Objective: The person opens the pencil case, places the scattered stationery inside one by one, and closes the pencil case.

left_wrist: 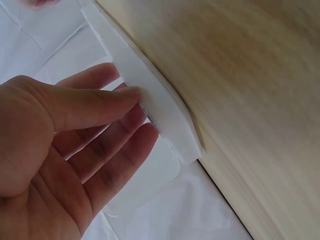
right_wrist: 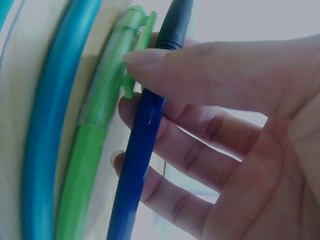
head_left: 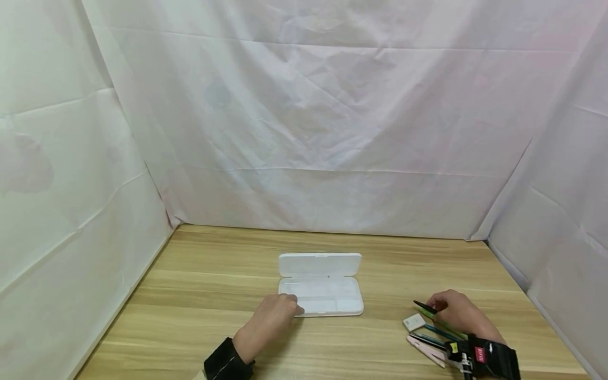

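Observation:
A white pencil case (head_left: 349, 301) lies on the table with its lid (head_left: 319, 265) raised at the back. At its front left edge, my left hand (head_left: 272, 321) pinches the case wall; in the left wrist view the thumb is on the outer side (left_wrist: 150, 95), the other fingers behind the rim. To the right, my right hand (head_left: 459, 315) pinches a dark blue pen (right_wrist: 137, 155) with a black end between thumb and fingers. Beside that pen, a bright green pen (right_wrist: 85, 160) and a turquoise pen (right_wrist: 50, 125) lie in the right wrist view.
Left of the right hand a white eraser (head_left: 414, 322) sits by the pens. Slim pale pink pieces (head_left: 425, 351) lie nearer me, partly under the black wrist strap (head_left: 496, 359). White cloth (head_left: 313, 132) hangs behind and along both sides of the wooden table (head_left: 214, 285).

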{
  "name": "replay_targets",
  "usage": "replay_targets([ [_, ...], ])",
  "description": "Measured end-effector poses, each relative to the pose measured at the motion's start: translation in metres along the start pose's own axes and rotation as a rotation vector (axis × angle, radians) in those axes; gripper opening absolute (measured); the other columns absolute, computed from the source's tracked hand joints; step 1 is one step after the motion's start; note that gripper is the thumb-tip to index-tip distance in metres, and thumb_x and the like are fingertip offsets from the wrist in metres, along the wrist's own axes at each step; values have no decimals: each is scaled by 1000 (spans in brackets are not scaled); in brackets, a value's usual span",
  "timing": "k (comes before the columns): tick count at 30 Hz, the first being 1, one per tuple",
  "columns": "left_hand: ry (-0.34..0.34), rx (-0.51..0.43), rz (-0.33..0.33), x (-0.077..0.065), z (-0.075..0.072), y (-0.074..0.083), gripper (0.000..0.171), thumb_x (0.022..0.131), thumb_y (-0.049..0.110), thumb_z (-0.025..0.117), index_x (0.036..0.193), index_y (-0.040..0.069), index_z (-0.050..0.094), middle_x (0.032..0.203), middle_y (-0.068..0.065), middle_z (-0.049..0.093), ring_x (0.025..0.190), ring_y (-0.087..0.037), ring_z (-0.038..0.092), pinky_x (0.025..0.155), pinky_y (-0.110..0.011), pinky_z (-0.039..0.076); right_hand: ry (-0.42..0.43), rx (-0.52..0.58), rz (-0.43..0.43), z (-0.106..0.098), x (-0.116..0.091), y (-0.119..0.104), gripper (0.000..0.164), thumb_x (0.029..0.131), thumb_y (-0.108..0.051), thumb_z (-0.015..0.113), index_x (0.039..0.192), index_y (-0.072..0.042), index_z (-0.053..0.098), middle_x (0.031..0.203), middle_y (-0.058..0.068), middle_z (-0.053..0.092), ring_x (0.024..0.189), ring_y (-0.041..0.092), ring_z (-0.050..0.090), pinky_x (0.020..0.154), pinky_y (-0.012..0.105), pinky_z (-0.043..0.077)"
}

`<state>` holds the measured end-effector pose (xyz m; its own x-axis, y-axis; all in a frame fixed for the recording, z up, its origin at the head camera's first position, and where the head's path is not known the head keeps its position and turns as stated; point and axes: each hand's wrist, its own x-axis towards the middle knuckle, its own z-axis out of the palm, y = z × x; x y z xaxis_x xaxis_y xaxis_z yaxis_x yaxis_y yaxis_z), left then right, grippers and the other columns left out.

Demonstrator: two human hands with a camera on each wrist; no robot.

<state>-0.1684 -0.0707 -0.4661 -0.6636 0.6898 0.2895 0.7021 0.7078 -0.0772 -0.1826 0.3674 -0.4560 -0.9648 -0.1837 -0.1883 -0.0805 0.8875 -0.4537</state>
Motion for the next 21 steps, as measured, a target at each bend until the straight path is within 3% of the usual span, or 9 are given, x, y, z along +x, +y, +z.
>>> replay_targets([
  [5, 5, 22, 6, -1, 1, -1, 42, 65, -11, 69, 81, 26, 80, 66, 8, 59, 56, -4, 52, 46, -19, 35, 42, -24, -19, -3, 0, -7, 23, 76, 5, 66, 96, -5, 74, 81, 1, 62, 75, 17, 52, 68, 36, 45],
  [10, 1, 22, 2, -3, 1, -1, 42, 64, -10, 68, 80, 27, 79, 64, 8, 56, 54, -4, 48, 46, -19, 33, 99, -45, -74, -5, -2, -18, 22, 80, 4, 69, 100, -2, 73, 88, 3, 67, 81, 18, 60, 71, 40, 50],
  [21, 21, 3, 10, -3, 1, -1, 38, 68, -8, 69, 81, 26, 79, 64, 9, 56, 56, -5, 52, 47, -19, 36, 179, -104, -213, -7, -1, -65, 20, 82, 4, 72, 100, -3, 74, 87, 1, 65, 77, 11, 58, 67, 32, 50],
])
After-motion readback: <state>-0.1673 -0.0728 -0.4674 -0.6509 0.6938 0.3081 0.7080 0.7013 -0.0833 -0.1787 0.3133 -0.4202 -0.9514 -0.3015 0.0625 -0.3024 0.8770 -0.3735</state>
